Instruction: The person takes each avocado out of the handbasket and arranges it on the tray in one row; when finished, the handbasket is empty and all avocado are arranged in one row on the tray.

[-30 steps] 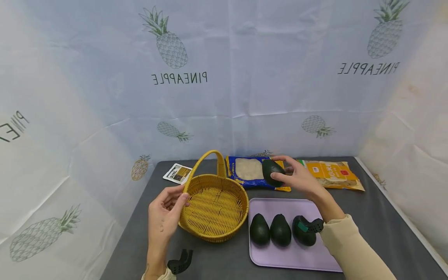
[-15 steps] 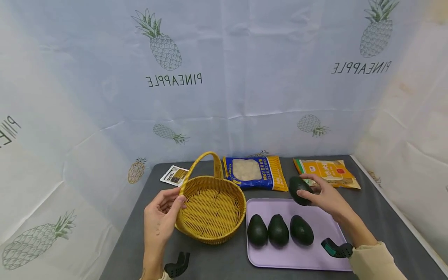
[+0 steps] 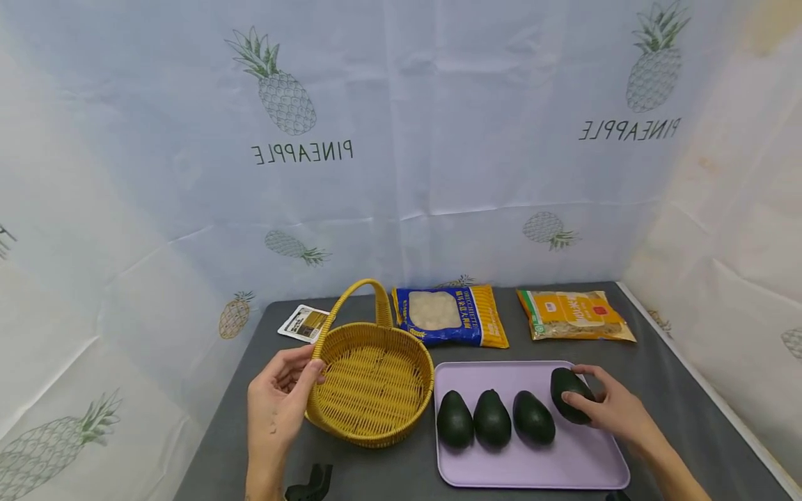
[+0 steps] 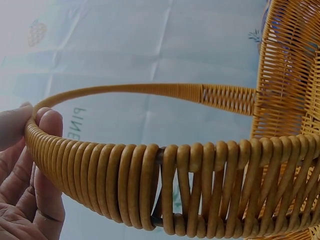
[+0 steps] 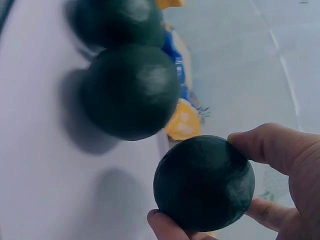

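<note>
A yellow wicker basket (image 3: 370, 383) with a tall arched handle stands left of centre with nothing inside it. My left hand (image 3: 283, 396) pinches the left side of that handle between thumb and fingers; the left wrist view shows the wound handle (image 4: 95, 160) running through the grip. On the right, my right hand (image 3: 617, 410) holds a dark green avocado (image 3: 571, 395) over the right part of a lilac tray (image 3: 501, 470). In the right wrist view, thumb and fingers surround this avocado (image 5: 204, 183). Three more avocados (image 3: 492, 419) lie in a row on the tray.
Behind the basket and tray lie a blue and yellow pasta bag (image 3: 447, 316), an orange food packet (image 3: 575, 314) and a small white-edged card (image 3: 303, 323). A pineapple-print cloth (image 3: 401, 174) hangs along the back and sides of the dark table (image 3: 370, 476).
My right hand has carried the avocado from in front of the pasta bag, right and down, to the tray's right part. The left hand keeps its hold on the handle.
</note>
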The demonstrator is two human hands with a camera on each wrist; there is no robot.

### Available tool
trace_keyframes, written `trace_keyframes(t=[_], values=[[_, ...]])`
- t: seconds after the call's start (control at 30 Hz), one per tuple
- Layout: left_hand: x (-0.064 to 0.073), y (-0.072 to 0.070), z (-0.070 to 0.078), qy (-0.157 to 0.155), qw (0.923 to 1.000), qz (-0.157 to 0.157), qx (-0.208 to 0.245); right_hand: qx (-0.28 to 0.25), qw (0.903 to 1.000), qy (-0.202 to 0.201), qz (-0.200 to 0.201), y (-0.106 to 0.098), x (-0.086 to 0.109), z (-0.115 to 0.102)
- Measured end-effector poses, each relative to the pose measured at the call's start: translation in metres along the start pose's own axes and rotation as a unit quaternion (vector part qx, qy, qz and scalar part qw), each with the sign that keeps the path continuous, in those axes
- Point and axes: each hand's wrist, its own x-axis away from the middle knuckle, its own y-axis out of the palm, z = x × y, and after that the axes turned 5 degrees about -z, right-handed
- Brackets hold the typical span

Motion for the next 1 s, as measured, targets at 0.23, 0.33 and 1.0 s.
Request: trace_keyframes(t=[0.23,0.33,1.0], values=[[0.001,0.000,0.000,-0.003,1.0000,0.004,-0.002,0.063,0.9980,0.000,0.011,0.013,0.005,0.007],[0.000,0.000,0.000,-0.004,1.0000,0.003,-0.004,0.087,0.9961,0.001,0.017,0.017,0.005,0.008],[0.000,0.000,-0.001,0.001,1.0000,0.000,0.002,0.036,0.9980,0.033,-0.041,0.024,0.008,0.017]])
